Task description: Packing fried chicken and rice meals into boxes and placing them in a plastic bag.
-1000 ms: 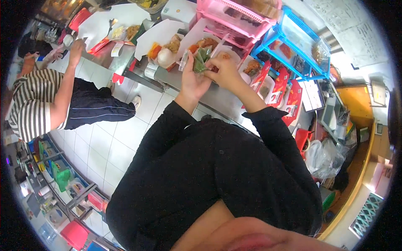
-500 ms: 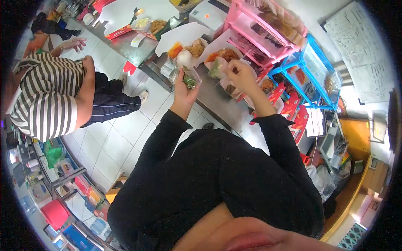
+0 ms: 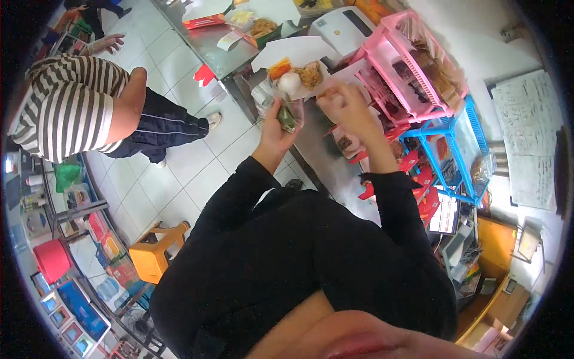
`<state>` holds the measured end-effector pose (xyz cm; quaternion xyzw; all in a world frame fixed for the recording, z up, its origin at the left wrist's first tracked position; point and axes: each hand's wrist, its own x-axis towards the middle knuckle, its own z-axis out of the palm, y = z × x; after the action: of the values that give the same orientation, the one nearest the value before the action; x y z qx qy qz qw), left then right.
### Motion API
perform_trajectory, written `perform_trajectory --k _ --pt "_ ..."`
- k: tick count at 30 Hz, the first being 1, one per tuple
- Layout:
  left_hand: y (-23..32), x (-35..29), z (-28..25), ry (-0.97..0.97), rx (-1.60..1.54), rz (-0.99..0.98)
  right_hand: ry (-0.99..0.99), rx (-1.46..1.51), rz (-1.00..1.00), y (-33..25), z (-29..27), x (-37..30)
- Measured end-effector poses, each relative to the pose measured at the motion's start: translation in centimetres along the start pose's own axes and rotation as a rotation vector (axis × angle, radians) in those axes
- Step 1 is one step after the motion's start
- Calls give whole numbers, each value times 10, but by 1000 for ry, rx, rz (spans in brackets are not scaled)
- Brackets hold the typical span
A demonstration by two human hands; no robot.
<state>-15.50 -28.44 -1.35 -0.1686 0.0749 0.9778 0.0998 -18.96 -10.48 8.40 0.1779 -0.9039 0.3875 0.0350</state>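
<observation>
While pinching clear bag of greens (image 3: pixel 290 117) in left hand (image 3: pixel 277 133) by near edge of steel counter (image 3: pixel 317 142), held right hand (image 3: pixel 357 113) curled to its right; couldn't tell if pinching anything. Apparently filled open white box (image 3: pixel 287 52) beyond with food (image 3: pixel 309 75), excluding bag.

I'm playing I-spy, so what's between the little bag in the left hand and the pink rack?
In the head view, the right hand is between the little bag and the pink rack.
</observation>
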Motion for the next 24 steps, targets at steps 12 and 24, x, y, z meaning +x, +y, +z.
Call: perform_trajectory --k 12,24 --pt "29 -22 3 197 -25 116 81 -29 36 32 40 57" --pt "-45 -51 34 -250 532 -673 -100 210 -167 -7 9 -94"
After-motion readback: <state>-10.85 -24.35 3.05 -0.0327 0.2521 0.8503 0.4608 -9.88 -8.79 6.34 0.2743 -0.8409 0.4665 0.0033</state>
